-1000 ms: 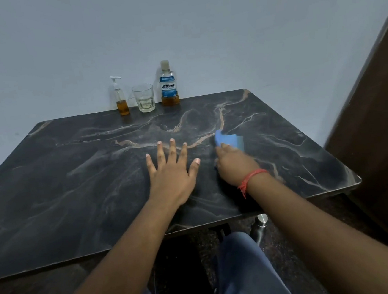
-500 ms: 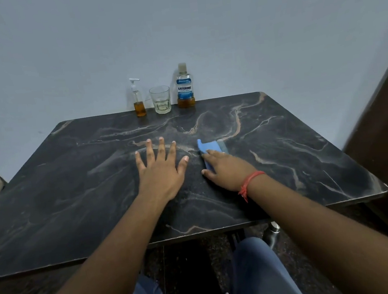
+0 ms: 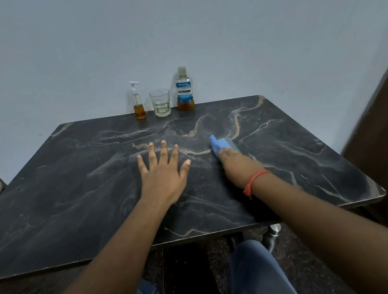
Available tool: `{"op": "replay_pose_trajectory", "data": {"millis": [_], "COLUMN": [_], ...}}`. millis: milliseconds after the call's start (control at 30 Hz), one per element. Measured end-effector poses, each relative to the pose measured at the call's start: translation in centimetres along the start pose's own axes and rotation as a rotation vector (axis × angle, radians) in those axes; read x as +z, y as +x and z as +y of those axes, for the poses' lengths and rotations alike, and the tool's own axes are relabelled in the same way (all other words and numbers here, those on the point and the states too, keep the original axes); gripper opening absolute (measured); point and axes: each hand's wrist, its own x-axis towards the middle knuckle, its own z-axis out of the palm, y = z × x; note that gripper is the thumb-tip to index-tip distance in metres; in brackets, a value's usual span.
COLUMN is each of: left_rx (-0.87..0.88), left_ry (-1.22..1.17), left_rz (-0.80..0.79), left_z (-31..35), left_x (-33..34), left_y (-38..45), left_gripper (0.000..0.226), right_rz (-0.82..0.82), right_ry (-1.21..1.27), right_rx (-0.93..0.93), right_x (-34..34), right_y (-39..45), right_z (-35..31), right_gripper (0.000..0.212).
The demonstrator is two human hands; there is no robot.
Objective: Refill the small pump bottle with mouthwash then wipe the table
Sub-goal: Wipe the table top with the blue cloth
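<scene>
The left hand (image 3: 162,176) lies flat on the dark marbled surface (image 3: 73,195), fingers straight and spread. Just right of it, the blurred right hand (image 3: 235,164) presses a blue cloth (image 3: 220,144); its finger pose is unclear. Along the far edge stand a small pump bottle (image 3: 138,102), glass (image 3: 160,102) and Listerine mouthwash bottle (image 3: 184,89).

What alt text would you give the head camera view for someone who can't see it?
A person's right hand presses a blue cloth on a dark marble table while the left hand rests flat beside it. At the back stand a small pump bottle, a glass and a mouthwash bottle.
</scene>
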Motion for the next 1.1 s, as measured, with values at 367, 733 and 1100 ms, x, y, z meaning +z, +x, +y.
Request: {"op": "replay_pose_trajectory", "data": {"millis": [367,733,1100], "left_rx": [0.016,0.036,0.034], "left_ry": [-0.004,-0.029,-0.028], "left_rz": [0.009,0.002,-0.022], "left_z": [0.4,1.9,2.5], "left_x": [0.7,0.9,0.4], "left_y": [0.4,0.7,0.5], "left_gripper": [0.072,0.072,0.071], "right_rz": [-0.054,0.135,0.152], "right_ry": [-0.018,0.011,0.029], "right_rx": [0.095,0.259,0.366], "right_x": [-0.9,-1.8,-2.4], "right_y": [-1.2,0.1,1.5], "right_z": [4.3,6.4,7.4], "right_gripper": [0.053,0.048,0.034]}}
